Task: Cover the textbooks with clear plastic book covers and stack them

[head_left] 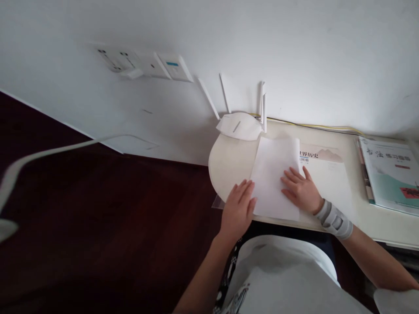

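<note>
A blank white sheet of paper (273, 192) lies on the light table, with its right edge over the left part of a pale book (327, 174) that has Chinese print and mountains on its cover. My left hand (238, 207) rests at the sheet's left edge, fingers stretched out. Across the sheet's right edge, my right hand (301, 188) lies flat, its fingers spread and its wrist wrapped in a grey band (334, 219). Neither hand grips anything that I can see. How far the book reaches under the paper is hidden.
Behind the paper, a white router (240, 125) with several antennas stands against the wall. Yellow and black cables (314, 126) run along the table's back. Stacked books (391, 174) lie at the right. Wall sockets (119, 61) and a white cable (65, 148) are on the left.
</note>
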Motion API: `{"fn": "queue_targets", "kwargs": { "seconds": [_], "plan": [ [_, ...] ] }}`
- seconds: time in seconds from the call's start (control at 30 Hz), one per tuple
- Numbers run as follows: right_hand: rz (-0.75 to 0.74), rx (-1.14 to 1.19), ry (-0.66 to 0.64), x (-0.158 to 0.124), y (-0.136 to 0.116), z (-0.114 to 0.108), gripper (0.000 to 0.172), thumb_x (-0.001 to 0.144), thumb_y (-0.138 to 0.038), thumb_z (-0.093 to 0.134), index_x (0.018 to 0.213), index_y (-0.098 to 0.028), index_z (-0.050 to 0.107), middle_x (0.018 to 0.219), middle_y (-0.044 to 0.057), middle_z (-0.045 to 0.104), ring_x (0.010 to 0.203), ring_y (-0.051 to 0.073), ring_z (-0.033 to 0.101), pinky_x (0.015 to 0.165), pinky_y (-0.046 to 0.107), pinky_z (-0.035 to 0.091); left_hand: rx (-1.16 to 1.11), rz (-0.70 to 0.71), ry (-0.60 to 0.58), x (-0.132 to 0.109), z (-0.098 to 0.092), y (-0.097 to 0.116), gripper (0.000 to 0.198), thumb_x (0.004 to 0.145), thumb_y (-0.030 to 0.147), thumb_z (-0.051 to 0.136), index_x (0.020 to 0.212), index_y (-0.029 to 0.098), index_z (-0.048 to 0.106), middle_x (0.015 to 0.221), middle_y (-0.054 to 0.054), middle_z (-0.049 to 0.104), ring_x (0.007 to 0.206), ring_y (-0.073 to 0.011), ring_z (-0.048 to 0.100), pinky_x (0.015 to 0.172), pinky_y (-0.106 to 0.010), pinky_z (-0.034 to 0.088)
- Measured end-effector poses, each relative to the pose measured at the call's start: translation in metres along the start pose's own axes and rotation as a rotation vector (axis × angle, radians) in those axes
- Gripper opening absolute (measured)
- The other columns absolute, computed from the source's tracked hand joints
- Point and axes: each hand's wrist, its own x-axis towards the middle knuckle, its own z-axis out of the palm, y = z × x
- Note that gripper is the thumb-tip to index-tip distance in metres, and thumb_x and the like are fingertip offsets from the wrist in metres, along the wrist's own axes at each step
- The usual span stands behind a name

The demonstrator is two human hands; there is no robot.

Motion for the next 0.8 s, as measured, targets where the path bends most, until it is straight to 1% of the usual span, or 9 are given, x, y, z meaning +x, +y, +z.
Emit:
{"fn": "queue_targets", "kwargs": {
  "seconds": [0.07,0.13,0.2,0.27,0.4,0.53,0.6,0.67,0.8],
  "plan": [
    [-0.157,-0.025,-0.076,0.005,-0.016,-0.007,0.035,0.092,-0.032,0.041,0.122,-0.022,0.057,0.135,0.011,0.048,0.128,0.026,0.039,0.108,0.053,0.016,-0.072,-0.147,0.034,-0.005,-0.005,-0.010,0.039,0.093,0.029,0.031,0.125,0.017,0.049,0.126,-0.012,0.056,0.120,-0.0229,0.049,0.103,-0.046,0.038],
    [-0.297,-0.009,-0.169,0.011,-0.034,-0.009,0.041,0.092,-0.043,0.041,0.127,-0.025,0.053,0.139,0.011,0.044,0.129,0.027,0.038,0.107,0.053,0.018,-0.167,-0.259,0.024,-0.011,-0.005,-0.016,0.037,0.093,0.030,0.032,0.121,0.017,0.052,0.122,-0.012,0.058,0.115,-0.0216,0.053,0.099,-0.043,0.042],
    [-0.355,0.007,-0.231,0.015,-0.048,-0.006,0.056,0.087,-0.057,0.041,0.133,-0.026,0.045,0.142,0.013,0.039,0.130,0.030,0.034,0.105,0.056,0.020,-0.254,-0.334,0.020,-0.015,-0.004,-0.019,0.036,0.092,0.032,0.033,0.119,0.018,0.052,0.121,-0.011,0.058,0.113,-0.0205,0.055,0.097,-0.041,0.044],
    [-0.342,0.008,-0.251,0.017,-0.056,-0.002,0.068,0.082,-0.065,0.040,0.138,-0.026,0.038,0.144,0.016,0.034,0.132,0.033,0.030,0.103,0.058,0.022,-0.308,-0.373,0.022,-0.017,-0.003,-0.019,0.034,0.091,0.034,0.037,0.119,0.019,0.051,0.120,-0.010,0.058,0.111,-0.0202,0.055,0.095,-0.040,0.045],
    [-0.272,-0.018,-0.253,0.020,-0.064,0.005,0.076,0.077,-0.072,0.037,0.138,-0.027,0.037,0.146,0.018,0.028,0.132,0.041,0.025,0.098,0.066,0.021,-0.255,-0.377,-0.023,-0.008,-0.009,-0.014,0.029,0.087,0.036,0.045,0.108,0.019,0.053,0.108,-0.008,0.060,0.102,-0.0193,0.058,0.090,-0.036,0.047],
    [-0.189,-0.054,-0.262,0.022,-0.071,0.005,0.082,0.073,-0.075,0.042,0.136,-0.024,0.041,0.145,0.019,0.029,0.130,0.045,0.026,0.094,0.071,0.021,-0.068,-0.332,-0.220,0.013,-0.018,-0.005,0.017,0.084,0.034,0.049,0.087,0.018,0.056,0.089,-0.005,0.060,0.087,-0.0196,0.059,0.079,-0.034,0.048],
    [-0.164,-0.068,-0.259,0.023,-0.073,0.004,0.082,0.074,-0.074,0.042,0.135,-0.020,0.042,0.145,0.019,0.031,0.131,0.044,0.026,0.095,0.070,0.021,0.018,-0.288,-0.325,0.023,-0.021,0.000,0.016,0.085,0.031,0.048,0.079,0.018,0.055,0.083,-0.005,0.059,0.082,-0.0202,0.058,0.075,-0.034,0.047],
    [-0.195,-0.071,-0.258,0.023,-0.073,0.003,0.080,0.077,-0.071,0.041,0.134,-0.015,0.044,0.145,0.019,0.031,0.132,0.041,0.026,0.098,0.067,0.023,0.093,-0.265,-0.391,0.030,-0.024,0.005,0.017,0.086,0.026,0.045,0.074,0.018,0.054,0.079,-0.005,0.059,0.078,-0.0200,0.057,0.072,-0.032,0.045],
    [-0.282,-0.058,-0.265,0.024,-0.073,0.003,0.080,0.081,-0.067,0.039,0.134,-0.007,0.041,0.143,0.021,0.033,0.133,0.034,0.028,0.101,0.062,0.026,0.155,-0.275,-0.415,0.036,-0.030,0.010,0.021,0.086,0.019,0.039,0.069,0.019,0.051,0.072,-0.003,0.058,0.069,-0.0171,0.055,0.066,-0.029,0.041]
  ]
}}
